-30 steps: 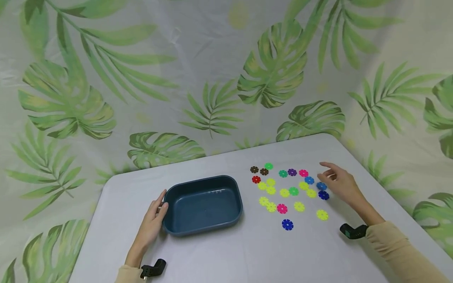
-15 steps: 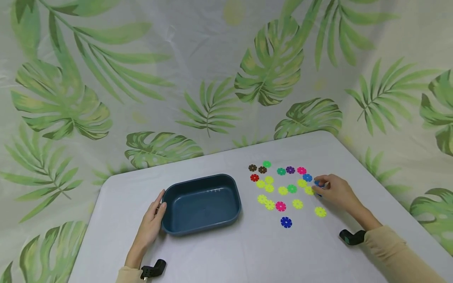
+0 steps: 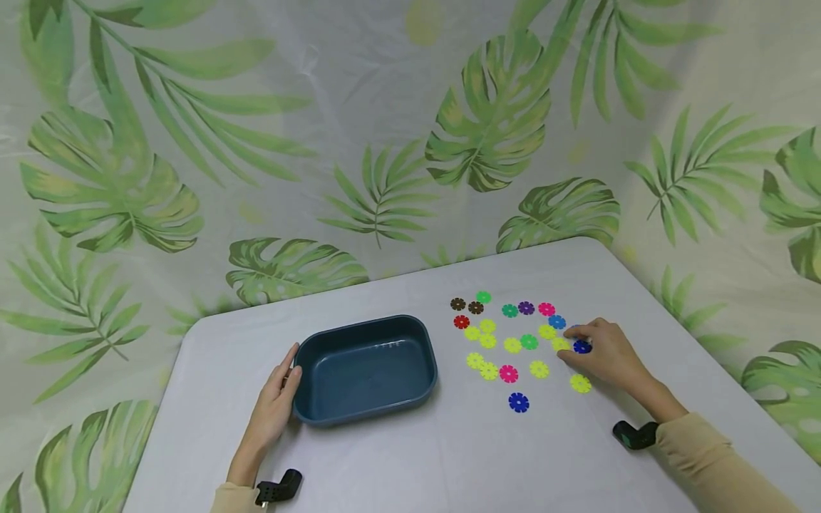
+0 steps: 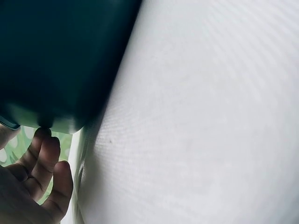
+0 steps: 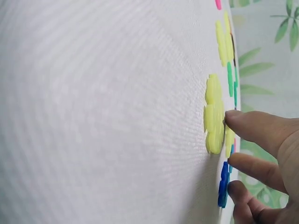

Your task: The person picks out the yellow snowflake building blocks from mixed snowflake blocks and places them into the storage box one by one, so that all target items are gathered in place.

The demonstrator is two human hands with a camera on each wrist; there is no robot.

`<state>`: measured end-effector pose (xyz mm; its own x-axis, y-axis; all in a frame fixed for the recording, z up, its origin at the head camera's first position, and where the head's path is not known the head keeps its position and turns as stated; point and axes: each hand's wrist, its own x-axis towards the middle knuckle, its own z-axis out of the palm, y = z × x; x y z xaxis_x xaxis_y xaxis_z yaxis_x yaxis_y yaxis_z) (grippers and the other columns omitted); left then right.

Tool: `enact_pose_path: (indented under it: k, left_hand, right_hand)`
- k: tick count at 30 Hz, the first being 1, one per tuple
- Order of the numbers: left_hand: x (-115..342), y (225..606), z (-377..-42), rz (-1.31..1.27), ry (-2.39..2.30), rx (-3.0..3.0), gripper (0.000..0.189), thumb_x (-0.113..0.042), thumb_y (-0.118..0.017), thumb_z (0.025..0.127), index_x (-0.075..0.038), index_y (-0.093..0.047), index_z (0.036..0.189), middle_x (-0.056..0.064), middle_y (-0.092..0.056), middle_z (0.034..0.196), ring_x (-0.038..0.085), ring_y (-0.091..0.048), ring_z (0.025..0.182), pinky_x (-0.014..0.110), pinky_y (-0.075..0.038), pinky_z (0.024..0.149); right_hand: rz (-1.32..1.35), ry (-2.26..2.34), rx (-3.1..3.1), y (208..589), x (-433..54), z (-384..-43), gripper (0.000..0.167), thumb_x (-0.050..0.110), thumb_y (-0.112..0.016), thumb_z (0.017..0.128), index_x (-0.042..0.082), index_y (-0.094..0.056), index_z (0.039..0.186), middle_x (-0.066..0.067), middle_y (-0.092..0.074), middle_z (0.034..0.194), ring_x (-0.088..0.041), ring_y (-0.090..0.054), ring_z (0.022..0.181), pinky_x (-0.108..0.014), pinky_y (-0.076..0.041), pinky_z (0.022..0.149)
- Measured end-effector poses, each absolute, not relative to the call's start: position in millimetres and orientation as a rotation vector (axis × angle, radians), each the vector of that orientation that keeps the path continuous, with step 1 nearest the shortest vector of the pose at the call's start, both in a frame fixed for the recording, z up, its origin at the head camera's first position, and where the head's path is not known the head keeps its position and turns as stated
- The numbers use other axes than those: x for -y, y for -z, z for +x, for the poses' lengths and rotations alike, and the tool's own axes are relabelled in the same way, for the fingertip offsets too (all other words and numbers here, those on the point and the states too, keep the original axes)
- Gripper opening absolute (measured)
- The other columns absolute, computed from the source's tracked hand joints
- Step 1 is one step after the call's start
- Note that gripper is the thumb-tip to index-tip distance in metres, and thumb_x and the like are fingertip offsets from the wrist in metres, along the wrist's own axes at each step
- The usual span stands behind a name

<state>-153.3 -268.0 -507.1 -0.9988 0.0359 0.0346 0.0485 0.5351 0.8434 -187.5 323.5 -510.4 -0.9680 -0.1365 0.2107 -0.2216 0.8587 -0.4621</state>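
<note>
My right hand (image 3: 599,354) pinches a blue disc (image 3: 581,347) flat on the bench (image 3: 449,456); bin (image 3: 365,370) lies left, my flat, empty left hand (image 3: 272,413) touching its side.

Left hand (image 3: 274,402): laid flat, palm down, fingers straight and together, pointing away from the body; thumb spread slightly to the side; nothing gripped. In the left wrist view (image 4: 32,179) the fingers show loosely bent at the tips. Left forearm: extended forward, beige sleeve to the wrist, black wrist-mounted camera at the cuff. Right hand (image 3: 603,353): lowered, knuckles up, fingers curled downward with fingertips (image 5: 236,119) pressed low; grip not clear. Right forearm: angled in from the right, beige sleeve, black wrist-mounted camera at the cuff.
</note>
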Motion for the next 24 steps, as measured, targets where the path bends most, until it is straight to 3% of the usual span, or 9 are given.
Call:
enact_pose_path:
  k: [15,24]
  left_hand:
    - [267.5,505.1,-152.5,-0.097,1.526,2.712,0.056,-0.040,-0.040,0.110,-0.025,-0.026,0.162,0.017,-0.032,0.159,0.033,-0.043,0.132,0.059,-0.032,0.107]
    - [267.2,504.4,-152.1,-0.093,1.531,2.720,0.057,-0.042,-0.040,0.110,-0.023,-0.026,0.162,0.017,-0.031,0.160,0.035,-0.043,0.133,0.060,-0.032,0.107]
  right_hand:
    - [0.281,-0.729,2.869,513.8,-324.1,-190.2,0.032,0.024,-0.088,0.080,0.003,-0.079,0.102,-0.017,-0.063,0.098,-0.035,-0.055,0.091,-0.045,-0.042,0.075]
    - [0.223,-0.787,2.890,512.5,-320.4,-191.5,0.032,0.024,-0.088,0.078,0.001,-0.077,0.095,-0.018,-0.060,0.101,-0.037,-0.054,0.095,-0.053,-0.044,0.082]
